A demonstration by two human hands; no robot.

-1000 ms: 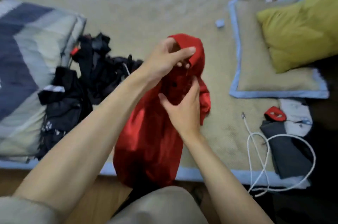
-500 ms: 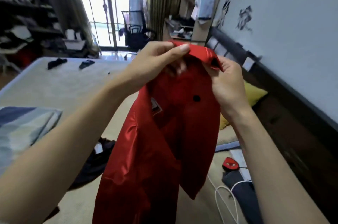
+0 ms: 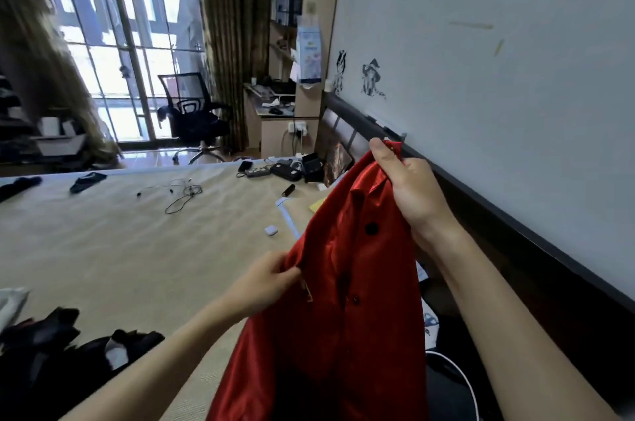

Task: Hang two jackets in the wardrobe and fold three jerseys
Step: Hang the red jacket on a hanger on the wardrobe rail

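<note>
A shiny red jacket [image 3: 343, 310] with black buttons hangs in the air in front of me, above the bed. My right hand [image 3: 409, 190] grips its top edge near the collar, raised toward the headboard. Lower down, my left hand [image 3: 264, 279] pinches the jacket's left front edge. The jacket's lower part runs out of the frame at the bottom. A heap of dark clothes [image 3: 58, 348] lies on the bed at the lower left.
The bed [image 3: 120, 248] with a woven mat holds cables [image 3: 182, 195], a small white case [image 3: 270, 230], pouches [image 3: 292, 168] and dark socks [image 3: 86, 180]. A dark headboard [image 3: 481, 200] runs along the white wall. An office chair [image 3: 192, 114], desk and window stand beyond.
My view has risen from the bed to the room. My right hand has lifted the jacket's top to the right, and my left hand has dropped from the collar to the front edge.
</note>
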